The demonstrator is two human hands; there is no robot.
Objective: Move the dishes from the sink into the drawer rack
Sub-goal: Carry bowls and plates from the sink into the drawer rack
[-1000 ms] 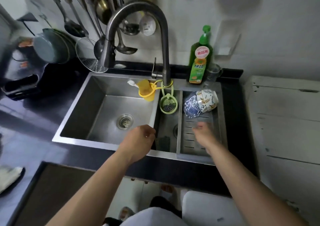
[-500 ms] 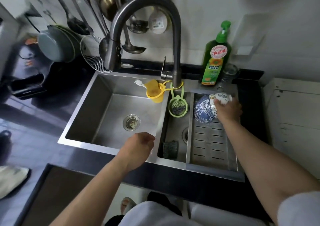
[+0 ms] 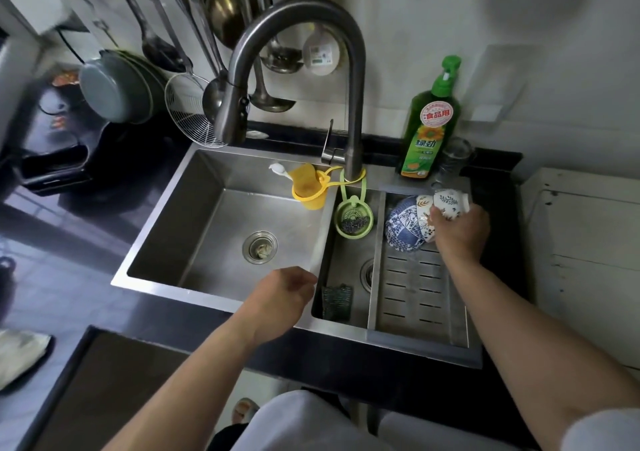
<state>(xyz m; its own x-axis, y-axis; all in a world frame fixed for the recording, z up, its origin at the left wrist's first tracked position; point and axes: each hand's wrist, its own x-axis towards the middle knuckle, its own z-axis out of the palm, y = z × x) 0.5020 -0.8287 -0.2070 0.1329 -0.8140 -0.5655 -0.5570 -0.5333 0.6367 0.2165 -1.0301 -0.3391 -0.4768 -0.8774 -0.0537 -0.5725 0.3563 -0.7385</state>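
Note:
A few patterned bowls lean on their sides at the far end of the slotted steel drain tray (image 3: 417, 298) in the right sink basin. A blue-and-white bowl (image 3: 401, 227) lies leftmost, and a white floral bowl (image 3: 424, 205) lies behind it. My right hand (image 3: 459, 232) grips a white bowl with leaf prints (image 3: 448, 201) at the right of the stack, tilted up slightly. My left hand (image 3: 280, 298) hovers over the sink's front rim near the divider, fingers curled, holding nothing. No drawer rack is in view.
A tall curved faucet (image 3: 298, 70) arches over the sink (image 3: 214, 229). A yellow holder (image 3: 306, 187) and a green strainer (image 3: 353, 217) hang from it. A green detergent bottle (image 3: 431, 128) and a glass (image 3: 453, 160) stand behind the tray. Pans and ladles hang at the back left.
My right hand has reached forward from the middle of the drain tray to the bowls and closed on the leaf-print bowl, tipping it up. My left hand has stayed near the sink's front rim.

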